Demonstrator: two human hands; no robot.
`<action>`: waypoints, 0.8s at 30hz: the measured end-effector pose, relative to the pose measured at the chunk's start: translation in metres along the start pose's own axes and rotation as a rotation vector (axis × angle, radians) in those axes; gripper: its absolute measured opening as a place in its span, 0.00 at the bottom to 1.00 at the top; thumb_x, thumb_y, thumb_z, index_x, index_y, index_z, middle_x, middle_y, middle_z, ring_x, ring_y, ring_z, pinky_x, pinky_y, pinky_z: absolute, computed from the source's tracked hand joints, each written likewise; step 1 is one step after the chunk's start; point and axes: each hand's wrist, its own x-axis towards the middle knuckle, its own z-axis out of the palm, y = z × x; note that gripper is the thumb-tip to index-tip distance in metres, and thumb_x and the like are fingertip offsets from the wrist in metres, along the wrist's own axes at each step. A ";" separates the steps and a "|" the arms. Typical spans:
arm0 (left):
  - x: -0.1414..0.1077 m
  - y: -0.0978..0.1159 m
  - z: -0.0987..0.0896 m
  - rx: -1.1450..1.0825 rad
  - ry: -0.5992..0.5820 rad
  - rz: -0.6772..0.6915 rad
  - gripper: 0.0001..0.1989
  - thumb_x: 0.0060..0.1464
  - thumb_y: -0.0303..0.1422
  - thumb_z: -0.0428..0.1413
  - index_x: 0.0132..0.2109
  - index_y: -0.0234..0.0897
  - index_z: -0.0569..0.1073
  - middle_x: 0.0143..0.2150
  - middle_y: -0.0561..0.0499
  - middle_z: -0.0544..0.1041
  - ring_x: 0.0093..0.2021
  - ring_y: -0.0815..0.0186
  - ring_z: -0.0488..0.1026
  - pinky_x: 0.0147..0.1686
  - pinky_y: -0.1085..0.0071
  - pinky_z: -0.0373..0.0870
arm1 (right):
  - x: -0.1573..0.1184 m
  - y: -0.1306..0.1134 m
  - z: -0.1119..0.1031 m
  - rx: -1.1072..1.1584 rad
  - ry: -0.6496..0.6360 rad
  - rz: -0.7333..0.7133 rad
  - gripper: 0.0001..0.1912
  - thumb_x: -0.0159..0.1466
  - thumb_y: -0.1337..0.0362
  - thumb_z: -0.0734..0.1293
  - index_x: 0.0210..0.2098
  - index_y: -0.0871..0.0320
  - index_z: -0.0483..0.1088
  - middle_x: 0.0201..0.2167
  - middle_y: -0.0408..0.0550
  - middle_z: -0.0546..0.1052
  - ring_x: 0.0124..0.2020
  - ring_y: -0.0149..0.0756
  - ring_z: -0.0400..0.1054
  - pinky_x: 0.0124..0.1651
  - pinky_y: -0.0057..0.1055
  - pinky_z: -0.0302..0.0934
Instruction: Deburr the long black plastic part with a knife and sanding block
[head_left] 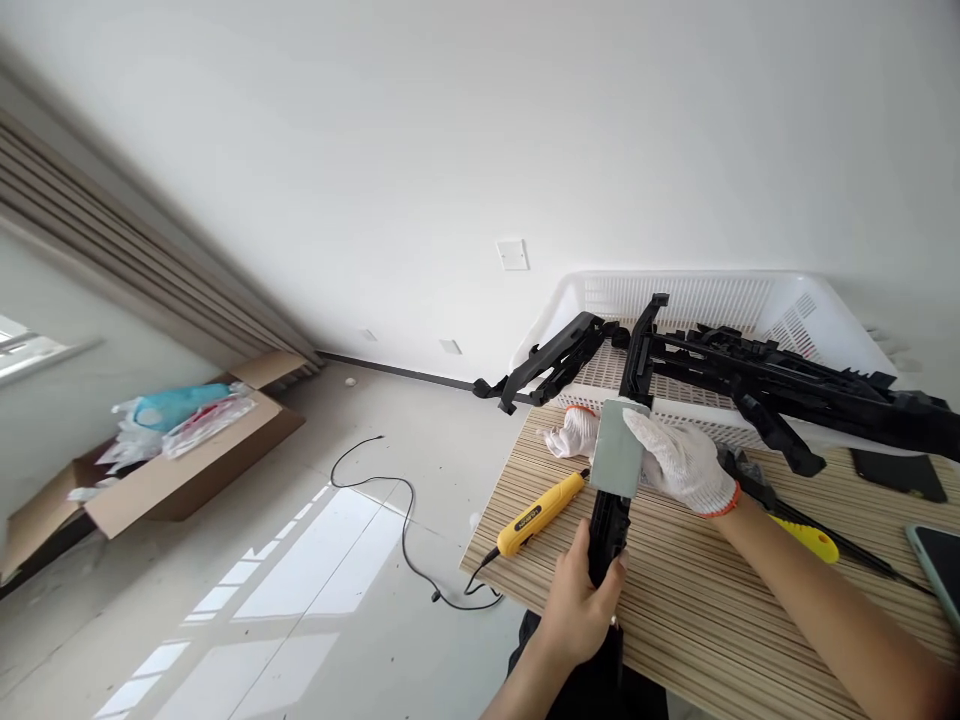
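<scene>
My bare left hand (589,605) is wrapped round the lower end of a long black plastic part (609,520), which points away from me across the table. In a white knit glove with an orange cuff, my right hand (686,468) grips a flat grey-green rectangular pad (619,450) by its right edge. The pad lies over the middle of the black part and hides that stretch. Left of the pad rests another white glove (574,435). Nearer to me is a yellow corded pen-shaped tool (541,515).
A white plastic basket (555,315) holds several black plastic parts (795,375), some sticking out over its rim. On the right are a yellow-handled tool (810,540) and a phone (937,570). A black cable (409,510) trails on the floor near an open cardboard box (202,470).
</scene>
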 end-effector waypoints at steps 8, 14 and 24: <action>0.001 0.000 0.003 -0.013 0.003 0.001 0.12 0.62 0.38 0.50 0.50 0.38 0.67 0.31 0.53 0.73 0.24 0.69 0.66 0.25 0.72 0.62 | 0.010 0.007 -0.008 0.083 -0.027 -0.018 0.38 0.65 0.72 0.59 0.71 0.56 0.40 0.49 0.54 0.79 0.41 0.41 0.77 0.38 0.34 0.72; 0.001 -0.003 0.003 0.046 0.061 0.056 0.08 0.60 0.38 0.52 0.41 0.38 0.66 0.26 0.56 0.66 0.24 0.69 0.62 0.25 0.73 0.56 | 0.011 0.007 -0.007 0.122 0.057 0.021 0.41 0.63 0.72 0.64 0.71 0.55 0.43 0.49 0.51 0.79 0.38 0.40 0.77 0.38 0.33 0.73; 0.002 0.000 0.003 0.091 0.072 0.064 0.10 0.61 0.40 0.51 0.37 0.39 0.63 0.24 0.58 0.62 0.22 0.70 0.59 0.24 0.72 0.53 | 0.007 0.011 -0.005 0.071 0.054 0.006 0.41 0.63 0.75 0.63 0.71 0.55 0.44 0.49 0.54 0.79 0.32 0.39 0.78 0.29 0.32 0.70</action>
